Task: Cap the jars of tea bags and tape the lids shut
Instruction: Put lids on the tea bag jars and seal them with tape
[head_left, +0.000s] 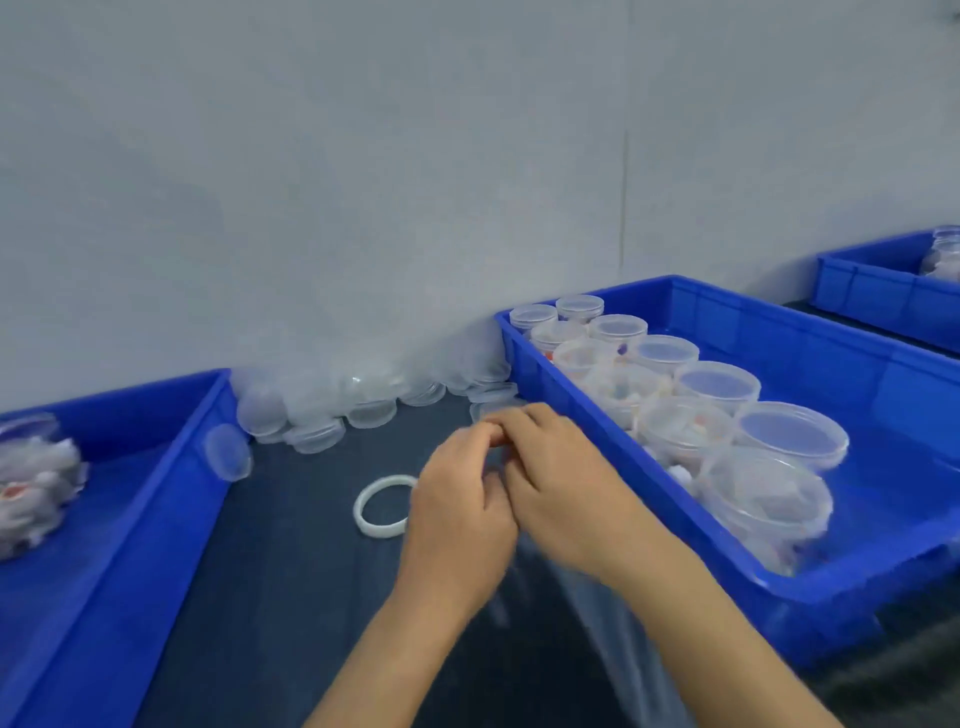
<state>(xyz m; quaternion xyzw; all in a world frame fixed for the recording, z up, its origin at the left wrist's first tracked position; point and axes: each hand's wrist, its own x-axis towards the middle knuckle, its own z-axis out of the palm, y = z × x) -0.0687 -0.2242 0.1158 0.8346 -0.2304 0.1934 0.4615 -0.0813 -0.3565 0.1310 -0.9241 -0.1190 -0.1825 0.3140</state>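
My left hand (457, 519) and my right hand (561, 483) meet over the dark table (291, 571), fingers curled. Their fingertips pinch a small clear piece between them that looks like a strip of tape (496, 457); it is blurred and mostly hidden. A white tape roll (382, 506) lies flat just left of my left hand. Several clear jars of tea bags (680, 431) stand in the blue bin (571, 410) on the right, some capped (792, 434). Loose clear lids (317, 410) are heaped against the wall behind.
A second blue bin (171, 467) on the left holds a jar (36, 483) lying on its side. A third blue bin (862, 291) sits at the far right. A clear film (623, 639) trails under my right forearm. The grey wall closes the back.
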